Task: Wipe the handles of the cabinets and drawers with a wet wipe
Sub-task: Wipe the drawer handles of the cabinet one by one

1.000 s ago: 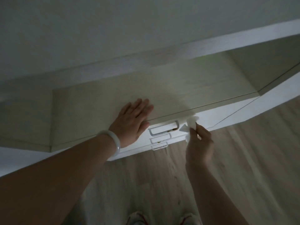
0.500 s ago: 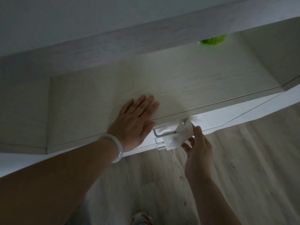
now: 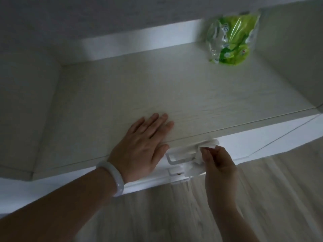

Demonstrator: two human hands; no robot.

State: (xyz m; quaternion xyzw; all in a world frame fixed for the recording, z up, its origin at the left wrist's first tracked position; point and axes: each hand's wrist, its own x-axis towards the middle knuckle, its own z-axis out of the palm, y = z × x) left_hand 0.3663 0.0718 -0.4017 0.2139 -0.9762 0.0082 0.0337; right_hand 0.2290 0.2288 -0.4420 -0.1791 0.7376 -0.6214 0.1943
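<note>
1. My right hand (image 3: 218,165) pinches the wet wipe (image 3: 208,145) between thumb and curled fingers, and the wipe sits bunched on the right end of the top drawer handle (image 3: 181,157).
2. That handle is a white bar running left to right across the drawer front, just under the front lip of the cabinet top (image 3: 157,95). Its long axis leads away from my fingertips toward the left, so I judge the coming stroke should slide along the bar toward its left bracket.
3. My right hand is the nearer one for the job; its wrist comes up from below and the knuckles face me, fingers turned in toward the drawer front.
4. My left hand (image 3: 141,145) lies flat on the cabinet top with straight fingers close together, holding nothing. Its thumb hangs over the edge just beside the handle's left end, so the wipe will meet it if I run the full length.
5. 2 more handles (image 3: 176,179) stack below this one, partly hidden, and look unwiped so far as I can judge.
6. A green wipe packet (image 3: 230,37) rests at the far right of the top, well apart from both hands.
7. A pale bangle (image 3: 115,179) circles my left wrist.
</note>
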